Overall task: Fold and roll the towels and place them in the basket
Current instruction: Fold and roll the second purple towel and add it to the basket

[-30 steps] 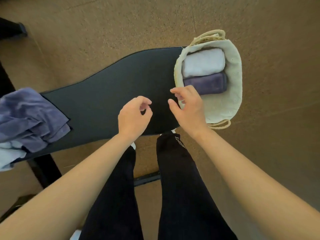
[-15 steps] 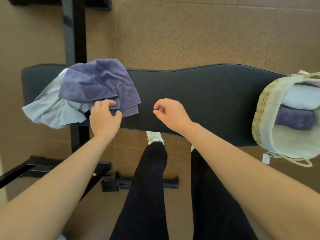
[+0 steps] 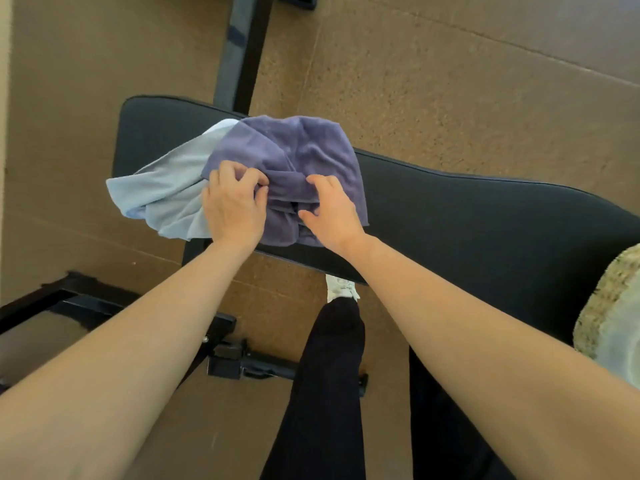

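Hands both down on cloth. Left hand [image 3: 235, 206]: curled, pinching a raised fold of purple towel [image 3: 311, 150] on its left side. Right hand [image 3: 332, 213]: hooked over the same bunched ridge from the right, thumb spread toward the near edge; seems to grip cloth too, though how much stays hidden under the palm. Only that ridge between the two sets of knuckles.

Purple towel: crumpled, not flat, toward the left end of bench [image 3: 467, 216], reaching from far edge to near edge. No clear long axis yet; ridge running roughly left to right, straight from one hand to the other. Directly beneath both hands, neither one nearer. Overlapping pale blue towel [image 3: 166, 192], itself poking out leftward and hanging past the near edge.

Basket [image 3: 602, 306]: at the right end, well apart, only part of its rim in view.

Likely next: lifting purple clear of blue, then spreading it over the bare middle of the bench. Some risk of dragging blue along.
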{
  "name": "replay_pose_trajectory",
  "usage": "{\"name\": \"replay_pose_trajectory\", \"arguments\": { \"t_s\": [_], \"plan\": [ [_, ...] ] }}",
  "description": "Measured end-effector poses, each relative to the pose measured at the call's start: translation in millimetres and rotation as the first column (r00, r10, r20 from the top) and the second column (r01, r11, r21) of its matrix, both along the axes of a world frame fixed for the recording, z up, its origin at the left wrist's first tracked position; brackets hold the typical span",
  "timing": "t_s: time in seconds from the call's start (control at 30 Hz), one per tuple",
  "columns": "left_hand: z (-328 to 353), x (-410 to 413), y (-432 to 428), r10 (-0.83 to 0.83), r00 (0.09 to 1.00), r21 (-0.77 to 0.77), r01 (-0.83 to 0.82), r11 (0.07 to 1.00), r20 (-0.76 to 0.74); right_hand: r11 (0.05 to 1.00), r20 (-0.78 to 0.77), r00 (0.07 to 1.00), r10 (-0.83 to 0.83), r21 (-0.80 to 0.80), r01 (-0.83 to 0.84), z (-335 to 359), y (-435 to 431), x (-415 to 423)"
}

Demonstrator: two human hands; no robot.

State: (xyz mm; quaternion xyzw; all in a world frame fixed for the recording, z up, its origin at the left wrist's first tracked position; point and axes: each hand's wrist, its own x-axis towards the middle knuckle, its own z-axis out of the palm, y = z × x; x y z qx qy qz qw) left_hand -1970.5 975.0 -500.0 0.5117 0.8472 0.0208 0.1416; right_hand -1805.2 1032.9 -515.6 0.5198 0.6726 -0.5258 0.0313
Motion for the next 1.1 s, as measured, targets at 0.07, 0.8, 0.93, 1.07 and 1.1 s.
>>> {"name": "replay_pose_trajectory", "arguments": {
  "t_s": [0.07,0.8,0.93,1.07,1.1],
  "plan": [
    [-2.7,-5.1,0.8,-0.037,0.998,-0.007,0.038,0.999,0.059,1.0,0.03,1.0,-0.009,-0.011,0.009,-5.7,2.7,-11.4],
    [62.7,-12.0,58.6,0.332,0.877,0.09,-0.383,0.919,0.347,0.729,-0.132,0.769,-0.626,0.252,0.636,93.5,71.8,97.1],
    [86.5,24.1,90.5,0.299,0.876,0.104,-0.361,0.927,0.38,0.609,-0.095,0.652,-0.752,0.277,0.743,106.7,95.4,151.4],
    [103.8,66.9,115.3,0.298,0.899,0.095,-0.343,0.934,0.32,0.505,-0.103,0.56,-0.822,0.324,0.8,122.9,113.7,208.4],
    [108.7,80.3,121.2,0.289,0.907,0.099,-0.333,0.938,0.307,0.486,-0.111,0.55,-0.828,0.347,0.802,131.6,118.2,225.5]
  ]
}}
